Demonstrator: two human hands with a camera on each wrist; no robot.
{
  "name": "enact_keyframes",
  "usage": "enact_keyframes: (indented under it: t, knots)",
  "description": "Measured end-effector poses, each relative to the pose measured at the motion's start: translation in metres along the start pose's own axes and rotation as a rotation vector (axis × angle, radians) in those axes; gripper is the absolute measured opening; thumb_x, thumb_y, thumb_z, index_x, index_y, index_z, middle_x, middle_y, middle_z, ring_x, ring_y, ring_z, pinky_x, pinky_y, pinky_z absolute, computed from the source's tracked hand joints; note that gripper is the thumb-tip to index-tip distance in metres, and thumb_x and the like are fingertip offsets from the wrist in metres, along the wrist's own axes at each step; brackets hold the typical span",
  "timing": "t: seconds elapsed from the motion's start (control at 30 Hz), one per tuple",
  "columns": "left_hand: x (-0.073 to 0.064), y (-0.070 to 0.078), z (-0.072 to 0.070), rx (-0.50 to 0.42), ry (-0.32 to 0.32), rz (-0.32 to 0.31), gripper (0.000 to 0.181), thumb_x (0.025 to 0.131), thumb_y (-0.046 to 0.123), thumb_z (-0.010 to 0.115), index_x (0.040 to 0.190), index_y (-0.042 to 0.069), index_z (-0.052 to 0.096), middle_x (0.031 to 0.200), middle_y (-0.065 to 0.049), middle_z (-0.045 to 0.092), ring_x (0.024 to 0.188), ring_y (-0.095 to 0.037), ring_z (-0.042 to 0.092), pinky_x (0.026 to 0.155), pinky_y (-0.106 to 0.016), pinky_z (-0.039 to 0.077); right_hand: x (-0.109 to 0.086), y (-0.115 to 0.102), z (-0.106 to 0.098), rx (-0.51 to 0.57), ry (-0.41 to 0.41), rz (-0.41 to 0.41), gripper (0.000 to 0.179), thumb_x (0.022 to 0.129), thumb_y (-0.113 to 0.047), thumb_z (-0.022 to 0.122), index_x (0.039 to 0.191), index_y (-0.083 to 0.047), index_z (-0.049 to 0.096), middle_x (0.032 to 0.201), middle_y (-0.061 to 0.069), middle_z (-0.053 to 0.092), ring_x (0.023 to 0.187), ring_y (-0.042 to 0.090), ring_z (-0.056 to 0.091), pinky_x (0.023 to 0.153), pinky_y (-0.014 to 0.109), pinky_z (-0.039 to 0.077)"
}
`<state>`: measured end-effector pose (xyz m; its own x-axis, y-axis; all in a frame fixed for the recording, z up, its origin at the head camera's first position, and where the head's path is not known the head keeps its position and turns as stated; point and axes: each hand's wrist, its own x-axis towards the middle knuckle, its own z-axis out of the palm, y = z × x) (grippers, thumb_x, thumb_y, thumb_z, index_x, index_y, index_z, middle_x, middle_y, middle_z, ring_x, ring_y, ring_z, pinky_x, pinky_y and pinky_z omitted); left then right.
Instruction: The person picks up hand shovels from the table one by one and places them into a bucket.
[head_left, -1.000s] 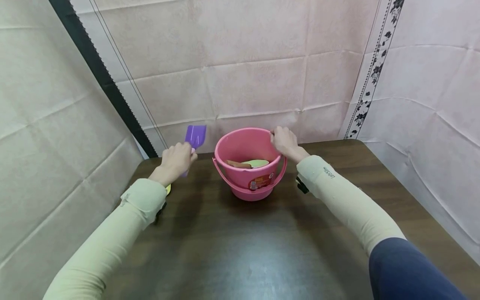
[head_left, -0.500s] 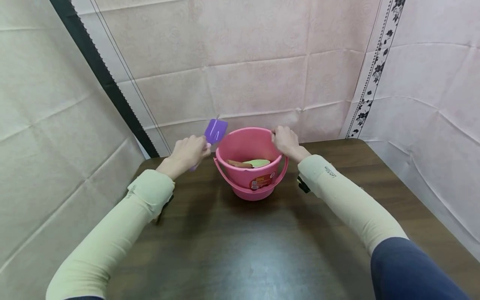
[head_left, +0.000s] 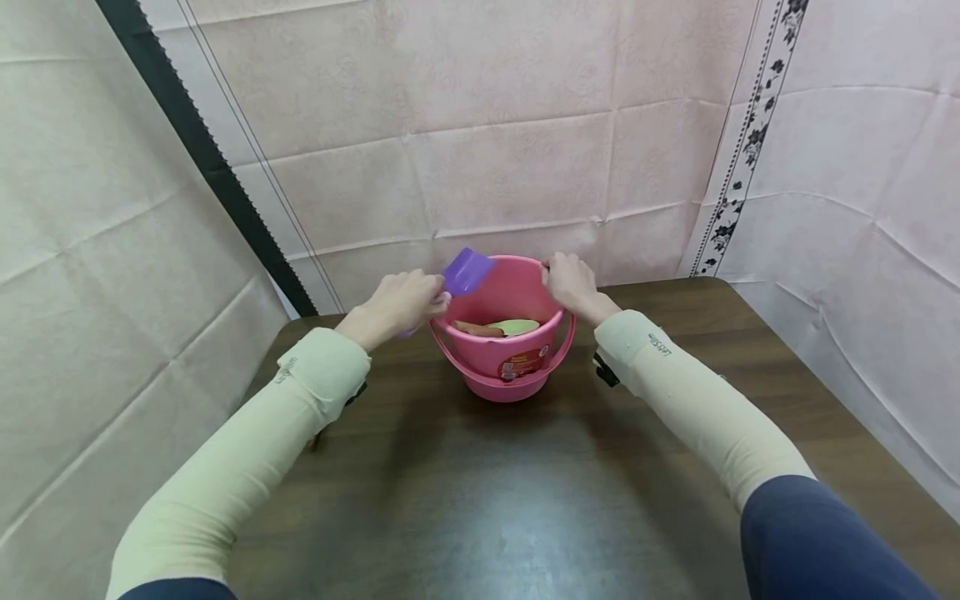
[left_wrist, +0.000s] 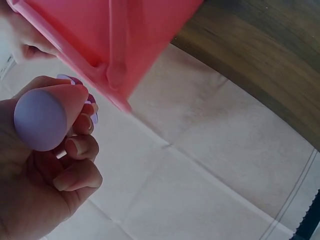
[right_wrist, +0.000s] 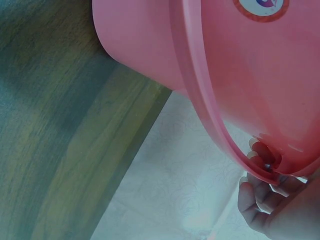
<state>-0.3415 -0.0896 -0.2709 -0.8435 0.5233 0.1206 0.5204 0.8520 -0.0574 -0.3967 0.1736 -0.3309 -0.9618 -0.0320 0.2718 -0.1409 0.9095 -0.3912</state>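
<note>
A pink bucket [head_left: 472,357] stands upright near the table's far edge, its pink handle [right_wrist: 192,65] hanging down in front. My left hand [head_left: 405,302] holds a toy shovel [head_left: 468,271] by its grip, and the purple blade is over the bucket's left rim. In the left wrist view, fingers curl round the shovel's handle [left_wrist: 40,120], which has a rounded lilac end. My right hand [head_left: 572,283] grips the bucket's right rim; the right wrist view shows fingertips against the outer wall. Inside the bucket lie a light green rounded piece [head_left: 516,327] and a brown piece [head_left: 477,330], both partly hidden.
The dark wooden table [head_left: 480,492] stretches toward me. Pale cloth walls [head_left: 510,167] rise behind it and at both sides. Beside the left sleeve, a small dark thing [head_left: 315,442] shows, too little of it to name.
My left hand has moved right with the shovel, from left of the bucket to its left rim, and the blade has tilted further right. My right hand and the bucket have stayed put.
</note>
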Motion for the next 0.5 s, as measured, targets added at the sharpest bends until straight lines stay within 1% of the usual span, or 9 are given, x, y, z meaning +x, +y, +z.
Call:
enact_keyframes:
  t: [0.17, 0.27, 0.4, 0.5]
  knots:
    - [0.007, 0.009, 0.0, 0.006, -0.044, 0.049, 0.02, 0.09, 0.019, 0.05, 0.071, 0.014, 0.047, 0.065, -0.001, 0.048, 0.06, -0.016, 0.045, 0.053, -0.03, 0.034, 0.0, 0.0, 0.0, -0.003, 0.005, -0.004, 0.026, 0.098, -0.019, 0.047, 0.09, -0.007, 0.069, 0.087, 0.014, 0.068, 0.081, 0.03, 0.064, 0.07, 0.044, 0.048]
    - [0.012, 0.015, 0.0, 0.022, -0.083, 0.066, 0.019, 0.092, 0.02, 0.051, 0.074, 0.013, 0.05, 0.069, -0.002, 0.049, 0.064, -0.017, 0.047, 0.056, -0.03, 0.036, 0.0, -0.001, -0.001, -0.001, 0.009, -0.004, 0.025, 0.098, -0.019, 0.047, 0.087, -0.008, 0.068, 0.084, 0.013, 0.066, 0.079, 0.029, 0.063, 0.069, 0.043, 0.048]
    - [0.017, 0.023, 0.001, 0.036, -0.13, 0.08, 0.017, 0.094, 0.02, 0.052, 0.079, 0.013, 0.054, 0.074, -0.003, 0.052, 0.068, -0.017, 0.049, 0.059, -0.029, 0.039, -0.001, -0.001, 0.0, 0.0, 0.011, -0.003, 0.025, 0.097, -0.018, 0.047, 0.085, -0.008, 0.067, 0.083, 0.012, 0.066, 0.079, 0.028, 0.062, 0.068, 0.043, 0.047]
    - [0.022, 0.028, 0.002, 0.04, -0.147, 0.091, 0.017, 0.094, 0.02, 0.053, 0.079, 0.012, 0.055, 0.075, -0.003, 0.053, 0.068, -0.017, 0.049, 0.062, -0.031, 0.042, -0.001, 0.0, 0.0, -0.001, 0.013, -0.001, 0.025, 0.097, -0.019, 0.047, 0.084, -0.009, 0.066, 0.084, 0.013, 0.066, 0.081, 0.029, 0.063, 0.069, 0.044, 0.047]
